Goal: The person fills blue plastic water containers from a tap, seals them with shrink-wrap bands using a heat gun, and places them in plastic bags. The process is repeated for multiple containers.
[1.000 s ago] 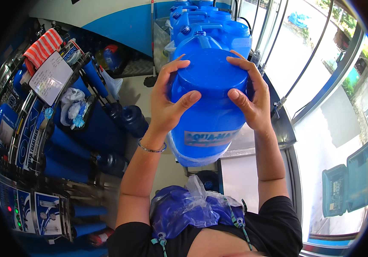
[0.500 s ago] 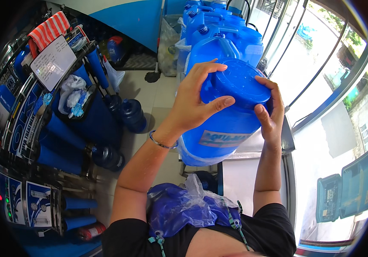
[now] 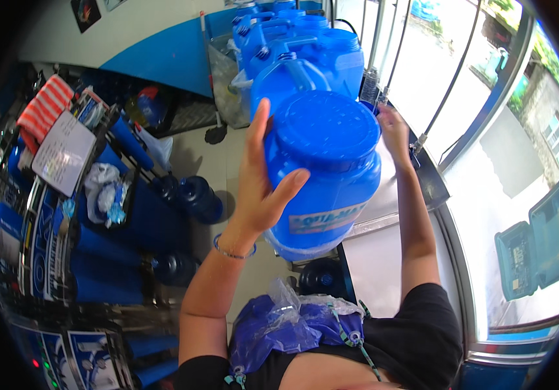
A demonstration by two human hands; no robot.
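Jug (image 3: pixel 341 179): right before you, beside the surface (image 3: pixel 389 207), lid (image 3: pixel 325 120) on; keep it upright.
Left hand (image 3: pixel 258 198): spread open against its side; brace evenly.
Right hand (image 3: pixel 394 133): off the jug, grip unclear.

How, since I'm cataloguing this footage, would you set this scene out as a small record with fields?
Main item: large blue container with a pale label on its front
Closure: round blue lid, on
Left grip: at the container's upper left, thumb spread from fingers
Right grip: away from the lid, past its right side; contact unclear
Behind: row of blue jugs
Left side: whiteboard, striped towel
Right side: teal box
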